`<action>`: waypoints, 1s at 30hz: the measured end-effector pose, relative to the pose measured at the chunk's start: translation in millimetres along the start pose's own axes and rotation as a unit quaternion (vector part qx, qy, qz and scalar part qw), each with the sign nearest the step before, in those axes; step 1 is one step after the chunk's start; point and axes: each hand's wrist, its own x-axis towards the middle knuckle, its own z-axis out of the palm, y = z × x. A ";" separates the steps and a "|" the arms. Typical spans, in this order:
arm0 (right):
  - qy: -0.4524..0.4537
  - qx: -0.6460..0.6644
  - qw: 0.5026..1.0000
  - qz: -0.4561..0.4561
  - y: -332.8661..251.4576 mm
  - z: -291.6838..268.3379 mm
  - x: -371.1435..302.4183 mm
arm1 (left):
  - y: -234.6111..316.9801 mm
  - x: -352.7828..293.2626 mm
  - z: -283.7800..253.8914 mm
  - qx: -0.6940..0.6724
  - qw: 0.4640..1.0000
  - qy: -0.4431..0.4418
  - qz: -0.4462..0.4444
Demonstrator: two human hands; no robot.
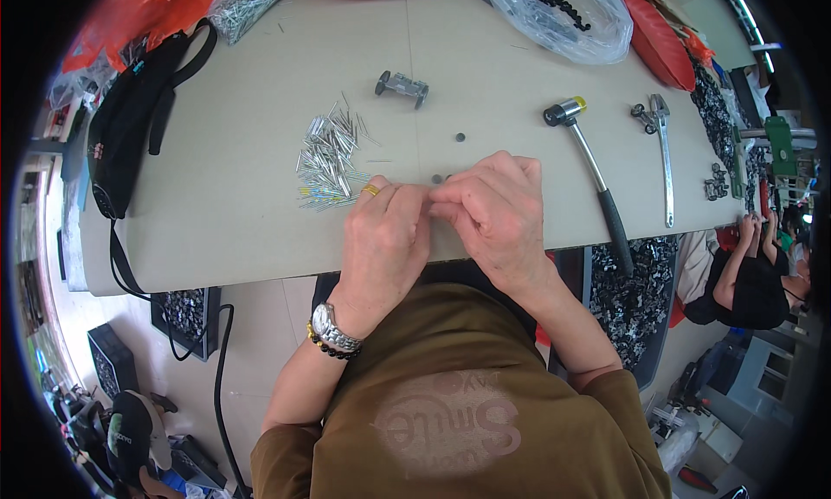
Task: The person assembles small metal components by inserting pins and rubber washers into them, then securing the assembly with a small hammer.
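My left hand (387, 226) and my right hand (499, 218) meet close to the table's near edge, fingers pinched together. Whatever lies between the fingertips is too small and covered to make out. Just beyond my left hand spreads a loose pile of thin silvery metal pins (331, 150), a few with a yellowish tint. One small dark round piece (460, 137) lies past my right hand, and another round piece (437, 179) shows by its fingertips. Farther off rests a grey metal part with round ends (403, 86).
To the right lie a mallet (587, 150) with its black grip over the edge, an adjustable wrench (665, 161) and small metal parts (716, 184). A black pouch (130, 135) sits left. Plastic bags (597, 32) line the back. A bin of dark pieces (632, 296) stands below right.
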 end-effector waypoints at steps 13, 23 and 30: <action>0.006 -0.069 0.995 -0.075 -0.2 2.9 -1.6 | -0.2 1.5 -0.4 -0.001 1.000 -0.005 0.000; 0.012 -0.073 0.992 -0.105 -2.8 3.1 1.3 | 0.0 3.0 -2.8 -0.010 0.999 -0.017 -0.029; 0.008 -0.021 0.996 -0.081 6.2 -3.0 -0.5 | -2.5 1.0 2.0 -0.023 1.000 0.012 -0.014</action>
